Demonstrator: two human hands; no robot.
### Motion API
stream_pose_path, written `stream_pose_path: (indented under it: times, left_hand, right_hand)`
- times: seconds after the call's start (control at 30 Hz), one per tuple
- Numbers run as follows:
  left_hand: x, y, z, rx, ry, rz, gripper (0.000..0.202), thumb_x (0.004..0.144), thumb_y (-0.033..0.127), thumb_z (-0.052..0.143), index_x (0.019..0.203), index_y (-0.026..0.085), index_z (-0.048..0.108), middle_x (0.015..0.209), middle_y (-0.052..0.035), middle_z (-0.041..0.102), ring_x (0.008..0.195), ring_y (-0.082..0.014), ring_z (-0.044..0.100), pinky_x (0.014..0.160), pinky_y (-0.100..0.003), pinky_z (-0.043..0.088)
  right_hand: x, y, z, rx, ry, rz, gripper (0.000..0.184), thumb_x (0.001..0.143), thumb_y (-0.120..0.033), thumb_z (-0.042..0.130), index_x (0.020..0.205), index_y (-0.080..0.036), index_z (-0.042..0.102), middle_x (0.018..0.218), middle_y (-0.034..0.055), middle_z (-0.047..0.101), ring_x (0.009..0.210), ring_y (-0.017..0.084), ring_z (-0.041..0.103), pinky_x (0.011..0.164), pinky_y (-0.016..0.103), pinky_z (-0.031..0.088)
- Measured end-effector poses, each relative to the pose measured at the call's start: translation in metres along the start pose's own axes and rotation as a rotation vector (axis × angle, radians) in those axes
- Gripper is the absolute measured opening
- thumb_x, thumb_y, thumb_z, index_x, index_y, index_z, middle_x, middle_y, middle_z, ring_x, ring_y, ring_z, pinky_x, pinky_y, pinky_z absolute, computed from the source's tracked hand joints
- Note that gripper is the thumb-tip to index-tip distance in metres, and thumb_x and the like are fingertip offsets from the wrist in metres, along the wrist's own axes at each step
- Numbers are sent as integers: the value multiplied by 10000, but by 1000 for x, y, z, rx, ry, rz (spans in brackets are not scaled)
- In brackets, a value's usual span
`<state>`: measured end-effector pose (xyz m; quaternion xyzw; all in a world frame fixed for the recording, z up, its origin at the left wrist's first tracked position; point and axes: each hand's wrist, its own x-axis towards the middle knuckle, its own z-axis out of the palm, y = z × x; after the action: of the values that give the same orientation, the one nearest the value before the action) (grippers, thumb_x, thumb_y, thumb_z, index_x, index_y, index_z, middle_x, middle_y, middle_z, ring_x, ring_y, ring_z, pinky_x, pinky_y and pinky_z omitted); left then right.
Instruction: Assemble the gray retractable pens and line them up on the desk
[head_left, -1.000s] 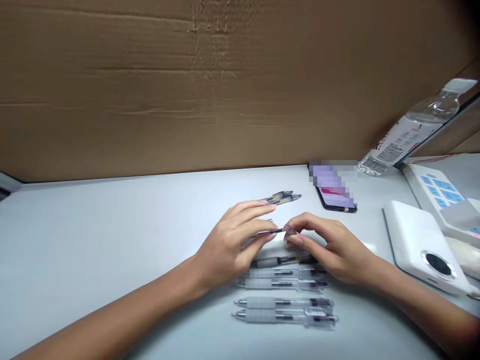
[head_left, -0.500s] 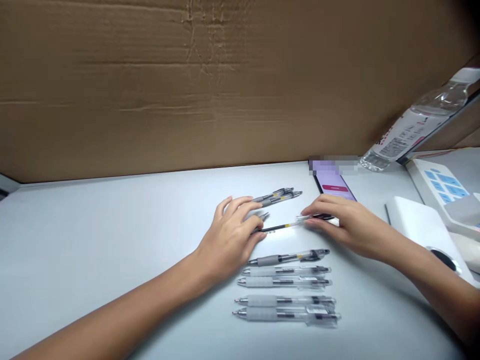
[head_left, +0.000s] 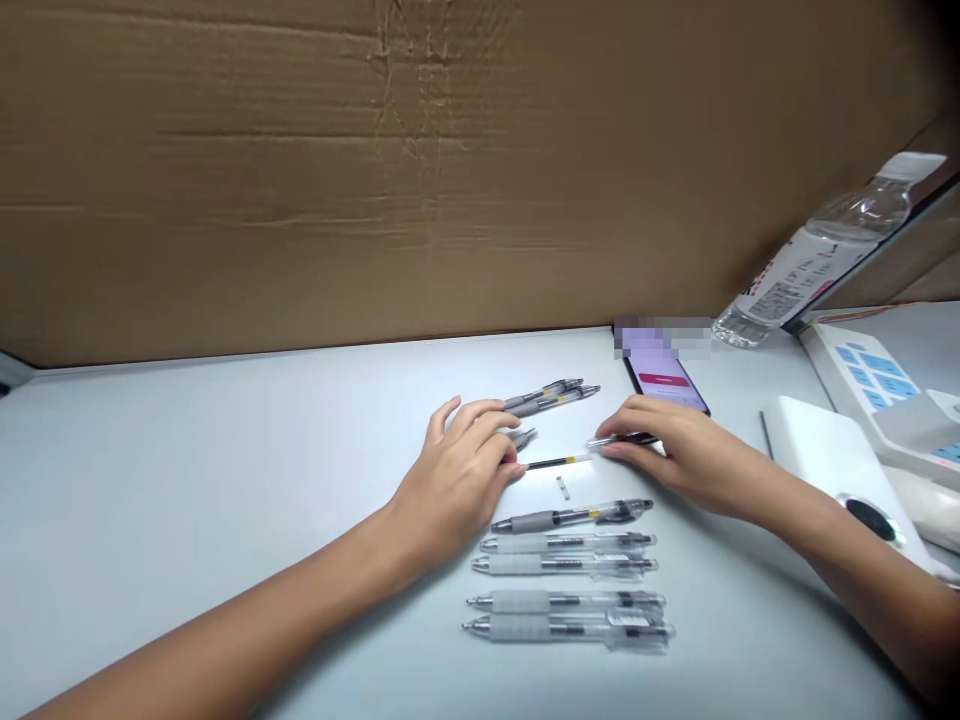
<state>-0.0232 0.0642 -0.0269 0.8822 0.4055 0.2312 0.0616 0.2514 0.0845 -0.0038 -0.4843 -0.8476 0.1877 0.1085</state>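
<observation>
So far, five grey-gripped clear pens (head_left: 570, 580) are lined up on the pale surface (head_left: 225, 450); a clear plastic pen barrel (head_left: 622, 440) is pinched by the right hand (head_left: 682, 455), while the left hand (head_left: 457, 480) is curled, its grip unclear.

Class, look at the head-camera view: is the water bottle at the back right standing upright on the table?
No, the plastic water bottle lies tilted, with its capped end raised toward the upper right.

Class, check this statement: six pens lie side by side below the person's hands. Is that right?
Not quite: the head view shows five pens, not six. They do lie below the left hand and right hand.
</observation>
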Motion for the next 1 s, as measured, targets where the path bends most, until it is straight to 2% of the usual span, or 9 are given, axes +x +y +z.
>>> stream_pose_path:
  times: [0.3, 0.6, 0.77, 0.87, 1.0]
  left_hand:
    - [1, 2, -1, 100, -42, 60, 137, 962, 188, 478, 850, 175, 557, 1164, -62, 646, 1230, -241, 499, 1109, -603, 230]
    - [1, 3, 0, 47, -50, 18, 141, 957, 158, 445, 860, 181, 544, 1159, -77, 637, 1211, -227, 511, 1107, -600, 252]
    - [1, 2, 1, 42, -53, 37, 126, 965, 169, 444, 876, 187, 530, 1164, -78, 635, 1212, -229, 511, 1108, -600, 246]
    - [0, 3, 1, 33, -23, 68, 113, 969, 155, 439, 906, 182, 529, 1157, -69, 643, 1208, -218, 514, 1109, -584, 245]
    - [0, 7, 0, 22, 84, 113, 119, 973, 145, 431, 912, 175, 529, 1134, -71, 661, 1165, -210, 552, 1102, -548, 265]
  right_hand:
    - [0, 1, -4, -11, -52, 3, 255, 953, -426, 468, 999, -269, 663, 999, 46, 632, 910, 232, 597, 770, 362, 467]
    - [0, -7, 0, 77, -20, -57, 205, 941, -363, 506, 995, -252, 669, 977, 45, 648, 899, 211, 612, 772, 334, 478]
    - [3, -19, 10, 192, 14, -120, 185, 947, -349, 517, 980, -231, 656, 970, 54, 668, 898, 207, 615, 786, 327, 477]
    - [3, -27, 18, 201, 53, -158, 138, 951, -310, 520, 973, -227, 629, 942, 47, 671, 875, 202, 606, 787, 333, 462]
    - [3, -33, 24, 172, 104, -200, 124, 960, -293, 513, 1009, -222, 602, 934, 47, 656, 863, 199, 594, 796, 338, 444]
